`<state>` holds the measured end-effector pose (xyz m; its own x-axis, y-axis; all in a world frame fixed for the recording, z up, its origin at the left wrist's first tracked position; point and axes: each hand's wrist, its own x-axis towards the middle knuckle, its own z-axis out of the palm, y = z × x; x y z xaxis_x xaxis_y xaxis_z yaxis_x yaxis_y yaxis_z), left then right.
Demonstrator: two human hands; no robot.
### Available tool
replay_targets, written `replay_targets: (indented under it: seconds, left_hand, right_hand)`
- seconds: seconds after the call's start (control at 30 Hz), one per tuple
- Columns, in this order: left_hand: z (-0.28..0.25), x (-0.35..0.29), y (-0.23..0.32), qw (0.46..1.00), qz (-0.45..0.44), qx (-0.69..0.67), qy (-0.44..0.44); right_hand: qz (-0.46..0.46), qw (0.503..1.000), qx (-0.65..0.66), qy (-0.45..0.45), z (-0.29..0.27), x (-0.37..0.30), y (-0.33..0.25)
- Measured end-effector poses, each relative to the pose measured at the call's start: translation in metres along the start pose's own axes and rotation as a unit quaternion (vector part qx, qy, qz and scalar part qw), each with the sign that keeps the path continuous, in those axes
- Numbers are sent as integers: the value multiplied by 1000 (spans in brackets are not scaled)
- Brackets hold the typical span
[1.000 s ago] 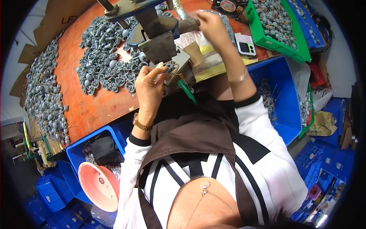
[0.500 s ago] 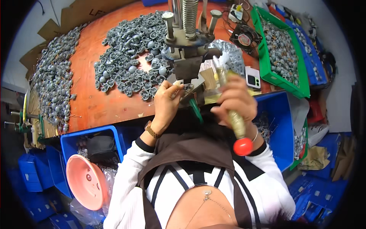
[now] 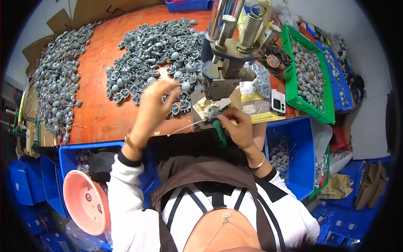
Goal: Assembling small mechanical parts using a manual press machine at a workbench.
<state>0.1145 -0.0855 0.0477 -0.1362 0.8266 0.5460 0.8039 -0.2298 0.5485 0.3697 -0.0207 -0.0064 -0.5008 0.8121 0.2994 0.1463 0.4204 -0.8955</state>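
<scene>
- An orange-brown worktable [image 3: 105,113] is being looked down on, and it is ringed by blue bins and cardboard scraps.
- A large heap of grey metal parts [image 3: 155,54] is being kept on the table, with a second heap [image 3: 56,92] lying along its left edge.
- A bench press [image 3: 228,54] with 2 upright columns and a coil spring is being kept at the far middle of the table.
- The left hand [image 3: 155,111] is being held out over the near edge of the large heap, fingers spread loosely; whether a part is being pinched cannot be told.
- The right hand [image 3: 239,130] is being held closed around a green-handled tool [image 3: 219,133], with a small grey part [image 3: 212,112] being steadied at the fingertips.
- That small grey part is lying just in front of the press base, right of the left hand; the right hand is the nearer 1.
- A thin wire [image 3: 184,127] is being stretched leftward from the part, roughly along the table edge.
- A green tray [image 3: 289,88] to the right is being filled with similar grey parts.
- A blue bin [image 3: 302,168] below the table edge is holding wire-stemmed pieces.
- A pink bowl [image 3: 84,201] is being left at lower left.
</scene>
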Motion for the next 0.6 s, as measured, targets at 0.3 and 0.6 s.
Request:
replay_targets:
  seconds: [0.3, 0.6]
  left_hand:
    - [96, 160, -91, 945, 253, 150, -141]
    - [108, 129, -74, 921, 304, 108, -218]
  right_hand:
    - [138, 965, 6, 225, -139, -77, 0]
    - [315, 760, -500, 269, -234, -239, 135]
